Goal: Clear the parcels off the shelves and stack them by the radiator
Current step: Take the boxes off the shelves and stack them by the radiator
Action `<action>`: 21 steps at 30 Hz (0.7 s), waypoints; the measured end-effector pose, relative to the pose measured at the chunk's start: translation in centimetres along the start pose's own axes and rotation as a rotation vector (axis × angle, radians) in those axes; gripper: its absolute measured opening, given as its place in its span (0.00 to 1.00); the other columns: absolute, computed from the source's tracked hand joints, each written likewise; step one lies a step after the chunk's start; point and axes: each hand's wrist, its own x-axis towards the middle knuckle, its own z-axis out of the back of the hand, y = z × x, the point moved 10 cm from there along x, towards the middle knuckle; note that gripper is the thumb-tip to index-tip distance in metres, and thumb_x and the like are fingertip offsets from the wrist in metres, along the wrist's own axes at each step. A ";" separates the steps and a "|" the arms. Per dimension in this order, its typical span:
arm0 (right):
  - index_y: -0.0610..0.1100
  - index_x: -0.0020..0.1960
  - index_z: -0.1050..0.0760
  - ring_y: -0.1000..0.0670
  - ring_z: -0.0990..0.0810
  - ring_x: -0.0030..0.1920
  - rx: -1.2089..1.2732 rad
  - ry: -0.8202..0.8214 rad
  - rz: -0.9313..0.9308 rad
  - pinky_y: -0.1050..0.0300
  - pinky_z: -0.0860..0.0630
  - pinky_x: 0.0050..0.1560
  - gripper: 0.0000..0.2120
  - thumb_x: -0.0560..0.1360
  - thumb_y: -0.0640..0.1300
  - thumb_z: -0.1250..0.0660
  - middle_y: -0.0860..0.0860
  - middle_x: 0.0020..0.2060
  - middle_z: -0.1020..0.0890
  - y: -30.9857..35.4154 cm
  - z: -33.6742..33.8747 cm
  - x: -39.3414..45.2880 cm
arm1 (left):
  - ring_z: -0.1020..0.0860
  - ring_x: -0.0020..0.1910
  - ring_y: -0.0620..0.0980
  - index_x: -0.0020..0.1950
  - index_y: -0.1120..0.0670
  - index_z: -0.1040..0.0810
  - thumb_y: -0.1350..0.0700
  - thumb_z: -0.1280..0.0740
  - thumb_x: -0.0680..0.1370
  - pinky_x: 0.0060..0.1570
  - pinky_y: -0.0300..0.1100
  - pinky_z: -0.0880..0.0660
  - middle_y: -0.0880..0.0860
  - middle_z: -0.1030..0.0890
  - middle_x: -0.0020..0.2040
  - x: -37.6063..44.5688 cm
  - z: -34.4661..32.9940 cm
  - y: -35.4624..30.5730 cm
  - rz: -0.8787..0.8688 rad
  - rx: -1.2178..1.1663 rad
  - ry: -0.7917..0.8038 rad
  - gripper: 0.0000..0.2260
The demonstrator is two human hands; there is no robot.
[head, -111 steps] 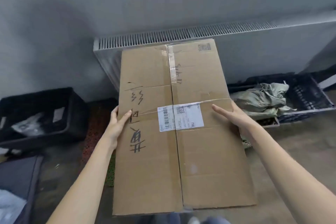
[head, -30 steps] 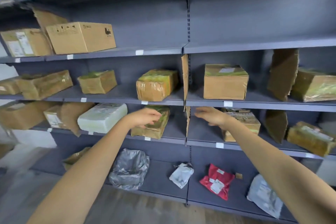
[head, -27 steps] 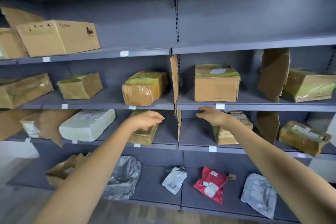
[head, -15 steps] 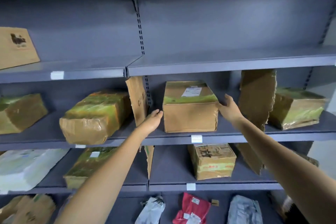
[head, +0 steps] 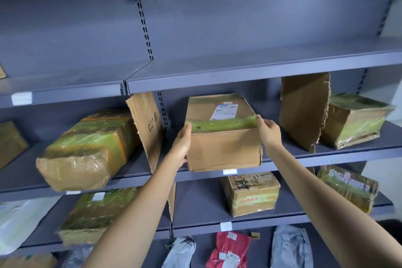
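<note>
Plainly most of the job is left — the grey metal shelves (head: 250,76) carry many parcels, and the radiator is out of view. Both hands bracket a square cardboard box (head: 221,137) at the middle shelf's front edge: left hand (head: 181,146) flat against its left side, right hand (head: 268,131) on the top right corner, fingers (head: 260,118) laid straight along it. Green-tinted tape glosses its top and its front is creased — stiff, liftable. A dented taped parcel (head: 84,150) lies left; soft poly bags (head: 290,246) lie below

Upright cardboard dividers (head: 302,111), white tags (head: 225,226).
</note>
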 end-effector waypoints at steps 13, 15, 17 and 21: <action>0.53 0.57 0.26 0.51 0.23 0.43 0.181 0.216 -0.257 0.57 0.27 0.35 0.13 0.73 0.54 0.32 0.51 0.49 0.21 -4.6 5.1 -15.9 | 0.28 0.65 0.54 0.75 0.51 0.50 0.52 0.28 0.72 0.46 0.51 0.22 0.54 0.37 0.74 -11.3 0.2 8.2 0.007 0.006 0.379 0.39; 0.52 0.57 0.24 0.51 0.22 0.43 0.208 0.186 -0.238 0.57 0.28 0.34 0.14 0.72 0.53 0.31 0.50 0.49 0.20 -5.8 7.2 -18.8 | 0.34 0.70 0.56 0.77 0.52 0.59 0.52 0.26 0.70 0.53 0.53 0.23 0.54 0.43 0.76 -13.4 -0.1 10.6 0.019 0.114 0.450 0.49; 0.53 0.52 0.23 0.50 0.22 0.43 0.232 0.162 -0.238 0.52 0.26 0.39 0.08 0.73 0.50 0.31 0.50 0.46 0.20 -7.8 9.9 -22.0 | 0.25 0.62 0.56 0.77 0.51 0.56 0.51 0.23 0.64 0.54 0.54 0.23 0.53 0.34 0.72 -15.9 -1.5 13.4 0.050 0.200 0.586 0.52; 0.52 0.47 0.21 0.46 0.25 0.49 0.306 0.052 -0.315 0.42 0.29 0.53 0.04 0.73 0.45 0.31 0.48 0.45 0.21 -13.2 17.6 -28.5 | 0.18 0.43 0.54 0.59 0.56 0.26 0.52 0.22 0.62 0.50 0.54 0.21 0.54 0.15 0.46 -22.2 -7.7 19.1 0.106 0.389 0.916 0.28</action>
